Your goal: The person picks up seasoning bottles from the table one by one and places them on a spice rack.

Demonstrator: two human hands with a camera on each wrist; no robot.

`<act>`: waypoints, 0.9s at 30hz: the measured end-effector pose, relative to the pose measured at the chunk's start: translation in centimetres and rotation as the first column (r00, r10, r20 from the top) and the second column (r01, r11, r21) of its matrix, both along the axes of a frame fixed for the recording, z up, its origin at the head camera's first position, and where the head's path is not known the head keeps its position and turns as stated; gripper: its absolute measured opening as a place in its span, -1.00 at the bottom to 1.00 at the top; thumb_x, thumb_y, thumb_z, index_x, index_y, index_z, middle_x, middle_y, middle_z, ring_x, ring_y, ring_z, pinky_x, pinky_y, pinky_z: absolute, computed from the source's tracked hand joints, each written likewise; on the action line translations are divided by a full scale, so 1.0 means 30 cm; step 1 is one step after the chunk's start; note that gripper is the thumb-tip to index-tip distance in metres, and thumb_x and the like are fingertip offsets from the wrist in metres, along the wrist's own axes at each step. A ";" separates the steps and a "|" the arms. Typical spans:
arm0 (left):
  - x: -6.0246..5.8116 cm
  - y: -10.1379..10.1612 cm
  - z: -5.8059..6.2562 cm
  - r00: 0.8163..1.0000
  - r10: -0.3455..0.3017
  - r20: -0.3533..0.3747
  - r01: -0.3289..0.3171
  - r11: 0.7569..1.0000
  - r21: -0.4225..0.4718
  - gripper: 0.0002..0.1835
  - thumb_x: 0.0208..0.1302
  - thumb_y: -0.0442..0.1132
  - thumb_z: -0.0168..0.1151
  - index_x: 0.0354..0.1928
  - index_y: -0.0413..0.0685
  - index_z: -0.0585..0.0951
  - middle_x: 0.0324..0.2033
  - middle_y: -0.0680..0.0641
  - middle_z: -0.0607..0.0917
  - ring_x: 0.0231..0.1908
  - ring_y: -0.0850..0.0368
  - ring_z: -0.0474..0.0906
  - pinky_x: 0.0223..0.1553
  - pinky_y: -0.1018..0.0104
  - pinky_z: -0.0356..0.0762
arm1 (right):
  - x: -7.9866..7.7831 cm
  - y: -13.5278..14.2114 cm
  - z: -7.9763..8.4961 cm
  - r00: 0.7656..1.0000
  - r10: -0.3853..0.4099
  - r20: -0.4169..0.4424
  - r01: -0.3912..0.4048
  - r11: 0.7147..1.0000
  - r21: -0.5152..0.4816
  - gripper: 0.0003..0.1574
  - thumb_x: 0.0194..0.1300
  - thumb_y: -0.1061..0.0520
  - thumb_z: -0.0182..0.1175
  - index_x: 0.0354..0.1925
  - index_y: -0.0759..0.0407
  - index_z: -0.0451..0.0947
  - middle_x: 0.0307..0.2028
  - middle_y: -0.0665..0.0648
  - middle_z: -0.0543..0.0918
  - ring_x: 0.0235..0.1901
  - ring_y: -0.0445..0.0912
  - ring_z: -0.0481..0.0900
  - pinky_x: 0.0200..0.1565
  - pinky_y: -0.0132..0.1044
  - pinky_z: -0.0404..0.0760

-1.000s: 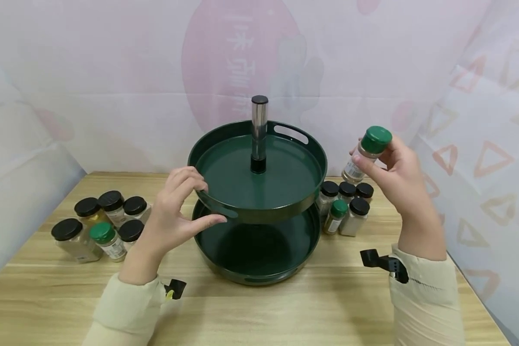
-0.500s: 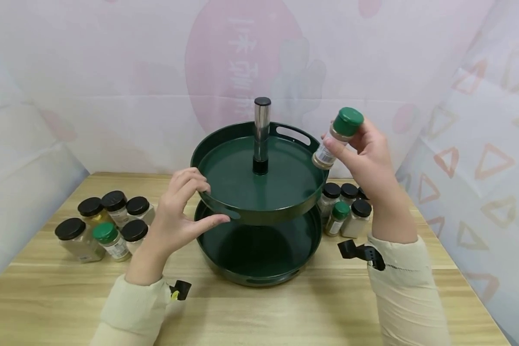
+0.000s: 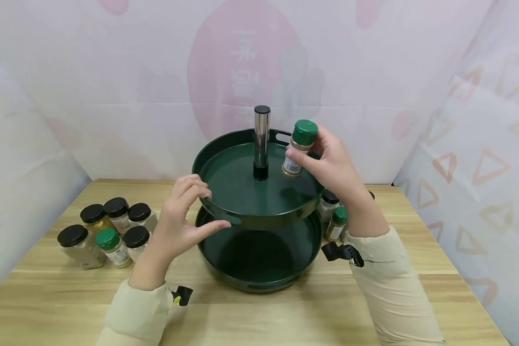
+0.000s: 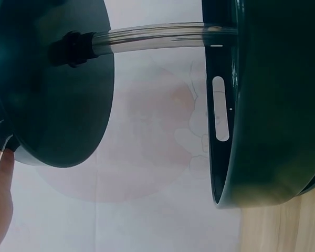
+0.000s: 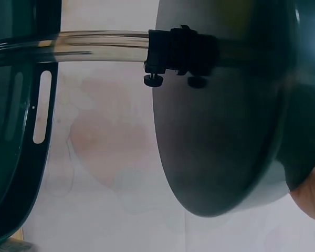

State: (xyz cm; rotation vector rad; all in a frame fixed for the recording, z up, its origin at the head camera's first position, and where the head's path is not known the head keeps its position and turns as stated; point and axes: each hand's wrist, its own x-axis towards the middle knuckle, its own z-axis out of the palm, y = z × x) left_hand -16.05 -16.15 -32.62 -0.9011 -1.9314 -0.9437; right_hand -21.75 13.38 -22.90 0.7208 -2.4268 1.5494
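A dark green two-tier round tray [image 3: 225,190] stands on the table around a shiny metal post [image 3: 261,137]. My left hand [image 3: 179,216] grips the front-left rim of its upper tier, fingers curled over the edge and thumb below, by a handle slot. In my right hand [image 3: 330,163] is a spice jar [image 3: 297,146] with a green lid and pale label, held nearly upright over the right part of the upper tier; whether its base touches cannot be told. Both wrist views look under the upper tier [image 4: 52,105], with the lower tier [image 5: 42,173] also showing; the jar is hidden there.
Several spice jars [image 3: 92,242] with black lids and one green-lidded jar [image 3: 114,250] stand at left. More jars are grouped behind the right forearm, including a green-lidded one [image 3: 337,223]. A printed white cloth [image 3: 134,96] hangs behind the wooden table [image 3: 259,317].
My right hand has carried the green-lidded spice jar left, from above the right-hand jars to over the upper tier. My left hand stays on the rim.
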 end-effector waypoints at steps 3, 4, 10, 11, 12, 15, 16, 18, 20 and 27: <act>-0.001 0.000 0.002 1.000 0.001 -0.014 -0.001 1.000 0.001 -0.33 0.13 0.27 0.36 -0.25 -0.30 0.56 -0.18 -0.23 0.57 0.04 -0.18 0.39 0.34 0.41 0.28 | -0.007 -0.013 0.010 1.000 0.012 -0.001 -0.012 1.000 0.026 -0.48 0.33 0.16 0.30 0.18 0.25 0.39 -0.03 0.24 0.60 -0.03 0.01 0.60 0.14 -0.02 0.57; -0.002 0.000 0.003 1.000 -0.001 -0.020 0.001 1.000 0.000 -0.33 0.13 0.27 0.36 -0.25 -0.31 0.56 -0.18 -0.23 0.57 0.04 -0.18 0.39 0.35 0.41 0.28 | -0.010 -0.016 0.013 1.000 0.011 -0.005 -0.011 0.999 0.039 -0.48 0.32 0.17 0.31 0.17 0.26 0.39 -0.05 0.23 0.59 -0.06 0.01 0.60 0.12 -0.04 0.57; -0.004 -0.002 0.012 1.000 -0.001 -0.031 0.001 1.000 -0.001 -0.33 0.13 0.27 0.36 -0.25 -0.32 0.56 -0.18 -0.24 0.57 0.03 -0.18 0.39 0.34 0.41 0.29 | -0.026 -0.042 0.034 1.000 0.026 0.003 -0.026 0.992 0.124 -0.47 0.28 0.15 0.36 0.13 0.27 0.41 -0.08 0.21 0.59 -0.17 0.00 0.58 -0.01 -0.16 0.60; -0.003 -0.002 0.012 1.000 0.001 -0.030 -0.001 1.000 0.000 -0.33 0.13 0.27 0.36 -0.25 -0.32 0.56 -0.18 -0.24 0.57 0.03 -0.18 0.39 0.34 0.41 0.29 | -0.029 -0.048 0.035 0.999 0.035 0.009 -0.036 0.990 0.134 -0.45 0.27 0.15 0.37 0.14 0.27 0.41 -0.07 0.21 0.59 -0.17 0.00 0.58 -0.03 -0.17 0.60; -0.002 -0.002 0.012 1.000 0.001 -0.027 -0.001 1.000 0.001 -0.33 0.13 0.27 0.36 -0.25 -0.32 0.56 -0.18 -0.24 0.57 0.03 -0.18 0.39 0.34 0.42 0.29 | -0.033 -0.053 0.037 0.999 0.046 0.013 -0.047 0.989 0.141 -0.44 0.26 0.16 0.38 0.15 0.28 0.41 -0.06 0.21 0.59 -0.17 0.01 0.58 -0.03 -0.18 0.61; 0.000 0.000 0.011 1.000 0.003 -0.024 -0.003 1.000 0.003 -0.33 0.13 0.27 0.36 -0.25 -0.32 0.55 -0.18 -0.24 0.57 0.04 -0.19 0.39 0.34 0.42 0.29 | -0.039 -0.067 0.037 0.997 0.071 0.028 -0.074 0.985 0.157 -0.39 0.24 0.19 0.39 0.19 0.29 0.41 -0.03 0.23 0.59 -0.15 0.02 0.58 -0.02 -0.14 0.61; 0.000 0.001 0.011 1.000 0.002 -0.025 -0.002 1.000 0.002 -0.33 0.14 0.26 0.35 -0.25 -0.32 0.55 -0.18 -0.24 0.57 0.04 -0.19 0.39 0.34 0.42 0.29 | -0.039 -0.069 0.036 0.996 0.077 0.034 -0.082 0.984 0.160 -0.38 0.24 0.20 0.40 0.20 0.30 0.41 -0.03 0.24 0.59 -0.15 0.03 0.58 -0.01 -0.14 0.61; 0.000 0.002 0.012 1.000 0.002 -0.028 -0.002 1.000 -0.006 -0.33 0.15 0.26 0.35 -0.24 -0.33 0.56 -0.17 -0.25 0.57 0.06 -0.19 0.39 0.35 0.41 0.28 | -0.039 -0.071 0.034 0.996 0.083 0.044 -0.090 0.982 0.167 -0.39 0.23 0.22 0.40 0.18 0.30 0.41 -0.04 0.24 0.58 -0.16 0.04 0.57 -0.02 -0.13 0.60; 0.000 0.003 0.014 0.999 0.006 -0.034 -0.007 1.000 -0.023 -0.33 0.16 0.26 0.33 -0.22 -0.33 0.56 -0.16 -0.27 0.58 0.07 -0.20 0.40 0.36 0.42 0.28 | -0.041 -0.069 0.031 0.995 0.081 0.053 -0.090 0.980 0.179 -0.41 0.22 0.23 0.40 0.16 0.31 0.42 -0.06 0.24 0.57 -0.17 0.04 0.56 -0.04 -0.16 0.60; 0.003 -0.003 0.018 0.997 0.043 -0.067 -0.048 0.996 -0.076 -0.32 0.17 0.27 0.27 -0.19 -0.34 0.58 -0.10 -0.31 0.60 0.11 -0.19 0.43 0.38 0.50 0.27 | -0.043 -0.062 0.034 0.992 0.088 0.090 -0.104 0.976 0.189 -0.40 0.19 0.25 0.42 0.14 0.31 0.44 -0.05 0.25 0.60 -0.12 0.03 0.64 0.00 -0.17 0.64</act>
